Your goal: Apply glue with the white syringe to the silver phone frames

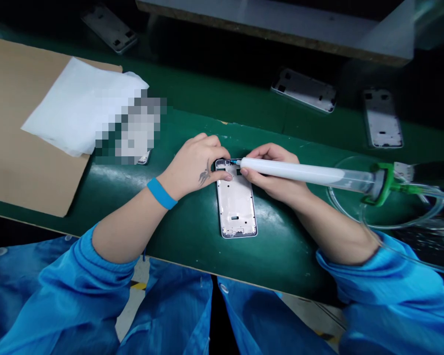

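Observation:
A silver phone frame (237, 207) lies flat on the green work surface in front of me. My left hand (198, 165) grips its upper left corner, thumb on the inner face and fingers curled over the top edge. In my right hand (277, 172) is a glue dispensing syringe (303, 171) filled with white material. It lies almost level, its blue needle tip at the top edge of the phone frame, close to my left fingers. At its rear end sits a green adapter cap (383, 183) with clear tubing attached.
At the left, a white sheet (81, 106) lies on brown cardboard (33, 162), beside a partly pixelated phone frame (144, 159). More phone frames (305, 91) lie at the back and right. Coiled clear tubing (350, 217) lies near my right forearm. A shelf edge (274, 34) runs across the back.

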Demonstrator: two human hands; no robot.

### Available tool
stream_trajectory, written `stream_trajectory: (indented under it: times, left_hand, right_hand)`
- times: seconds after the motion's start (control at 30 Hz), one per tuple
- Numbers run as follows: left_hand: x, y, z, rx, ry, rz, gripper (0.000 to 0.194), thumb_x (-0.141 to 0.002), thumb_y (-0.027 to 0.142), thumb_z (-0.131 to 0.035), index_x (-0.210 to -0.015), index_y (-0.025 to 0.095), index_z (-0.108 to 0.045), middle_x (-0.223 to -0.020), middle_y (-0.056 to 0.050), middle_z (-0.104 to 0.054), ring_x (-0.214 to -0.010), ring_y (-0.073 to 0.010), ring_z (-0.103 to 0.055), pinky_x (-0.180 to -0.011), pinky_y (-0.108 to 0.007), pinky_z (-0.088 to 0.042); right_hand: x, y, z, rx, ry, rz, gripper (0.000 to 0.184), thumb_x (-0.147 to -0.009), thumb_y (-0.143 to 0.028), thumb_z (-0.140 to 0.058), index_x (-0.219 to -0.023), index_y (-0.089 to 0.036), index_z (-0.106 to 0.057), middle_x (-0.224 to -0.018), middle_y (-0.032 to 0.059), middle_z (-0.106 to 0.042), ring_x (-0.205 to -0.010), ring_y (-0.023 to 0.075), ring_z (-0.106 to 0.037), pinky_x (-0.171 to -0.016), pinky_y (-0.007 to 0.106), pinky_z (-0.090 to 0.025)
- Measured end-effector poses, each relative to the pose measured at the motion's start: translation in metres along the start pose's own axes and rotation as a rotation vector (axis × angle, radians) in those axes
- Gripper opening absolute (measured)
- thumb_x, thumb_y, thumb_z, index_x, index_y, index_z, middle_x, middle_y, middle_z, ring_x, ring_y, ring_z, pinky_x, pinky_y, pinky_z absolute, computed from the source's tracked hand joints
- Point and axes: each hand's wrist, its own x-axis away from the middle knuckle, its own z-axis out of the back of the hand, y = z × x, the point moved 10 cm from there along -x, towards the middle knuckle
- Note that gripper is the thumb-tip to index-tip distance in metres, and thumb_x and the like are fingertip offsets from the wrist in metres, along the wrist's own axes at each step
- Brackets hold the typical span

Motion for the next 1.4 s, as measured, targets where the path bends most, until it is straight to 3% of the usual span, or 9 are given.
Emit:
stream_trajectory:
  times: [0.47,0.6,0.73,0.83,0.97,1.07,1.13,1.3,1.4]
  left_hand:
    - [0.001,0.001,0.0,-0.009,-0.001,-0.011,0.073,-0.089,0.082,-0.052,-0.111,0.017,-0.077,-0.099,-0.009,-0.067,-0.09,-0.0254,-0.057,-0.085,-0.039,-0.044]
    - [0.002,-0.005,0.006,-0.051,0.057,0.002,0.073,-0.091,0.08,-0.053,-0.12,0.016,-0.072,-0.102,-0.009,-0.068,-0.093,-0.0271,-0.06,-0.085,-0.04,-0.047]
    - [0.006,-0.038,0.03,-0.083,0.235,0.246,0.062,-0.097,0.068,-0.057,-0.132,0.016,-0.061,-0.09,-0.006,-0.067,-0.086,-0.0257,-0.064,-0.075,-0.036,-0.048]
    - [0.008,-0.053,0.044,-0.102,0.32,0.339,0.053,-0.1,0.058,-0.057,-0.134,0.018,-0.057,-0.106,-0.009,-0.067,-0.085,-0.0244,-0.065,-0.076,-0.036,-0.051]
    - [0.011,-0.056,0.062,-0.173,0.428,0.353,0.052,-0.098,0.054,-0.058,-0.134,0.017,-0.056,-0.13,-0.016,-0.058,-0.09,-0.0248,-0.066,-0.084,-0.041,-0.055]
    - [0.009,-0.058,0.057,-0.192,0.349,0.346,0.05,-0.097,0.056,-0.058,-0.126,0.016,-0.062,-0.121,-0.014,-0.062,-0.089,-0.0255,-0.066,-0.086,-0.042,-0.055]
    - [0.007,-0.056,0.052,-0.225,0.291,0.317,0.049,-0.096,0.057,-0.059,-0.121,0.016,-0.066,-0.117,-0.013,-0.064,-0.094,-0.0283,-0.066,-0.09,-0.044,-0.055]
    - [0.006,-0.053,0.051,-0.245,0.27,0.256,0.049,-0.097,0.057,-0.058,-0.118,0.014,-0.068,-0.117,-0.014,-0.064,-0.104,-0.0313,-0.065,-0.093,-0.045,-0.055]
    - [0.005,-0.051,0.051,-0.282,0.26,0.221,0.049,-0.096,0.058,-0.058,-0.116,0.015,-0.069,-0.117,-0.015,-0.064,-0.106,-0.0333,-0.064,-0.093,-0.047,-0.055]
  right_hand:
    - [0.0,0.002,0.001,-0.043,0.033,-0.001,0.032,-0.075,-0.046,-0.087,-0.083,-0.026,-0.063,-0.076,0.0023,-0.069,-0.064,0.0182,-0.062,-0.056,0.031,-0.049]
    - [0.006,0.002,0.008,-0.091,0.059,0.119,0.034,-0.086,-0.051,-0.078,-0.096,-0.025,-0.06,-0.082,0.0018,-0.072,-0.066,0.0185,-0.068,-0.057,0.03,-0.052]
    - [0.006,-0.02,-0.009,0.158,-0.099,0.352,0.046,-0.095,-0.061,-0.065,-0.122,-0.024,-0.058,-0.108,0.0088,-0.077,-0.092,0.0254,-0.076,-0.079,0.037,-0.058]
    - [-0.022,-0.024,-0.021,0.417,-0.089,0.354,0.052,-0.099,-0.064,-0.059,-0.132,-0.024,-0.057,-0.118,0.0122,-0.075,-0.106,0.0302,-0.073,-0.09,0.04,-0.056]
    - [-0.092,-0.016,-0.021,0.575,0.011,0.205,0.053,-0.103,-0.053,-0.058,-0.145,-0.02,-0.052,-0.107,0.0134,-0.075,-0.1,0.0317,-0.073,-0.088,0.041,-0.055]
    - [-0.133,-0.007,-0.007,0.533,0.051,0.169,0.05,-0.106,-0.046,-0.055,-0.148,-0.02,-0.052,-0.112,0.0133,-0.074,-0.103,0.0306,-0.071,-0.089,0.039,-0.054]
    - [-0.142,0.004,0.014,0.516,0.084,0.163,0.047,-0.107,-0.044,-0.051,-0.149,-0.022,-0.054,-0.114,0.0121,-0.074,-0.106,0.0302,-0.071,-0.091,0.039,-0.053]
    - [-0.115,0.03,0.082,0.684,0.175,0.253,0.033,-0.103,-0.03,-0.057,-0.132,-0.019,-0.066,-0.124,0.0149,-0.073,-0.118,0.0339,-0.066,-0.106,0.047,-0.047]
    - [-0.104,0.052,0.125,0.771,0.24,0.217,0.042,-0.094,-0.032,-0.07,-0.133,-0.018,-0.064,-0.132,0.0177,-0.07,-0.13,0.0371,-0.059,-0.111,0.052,-0.043]
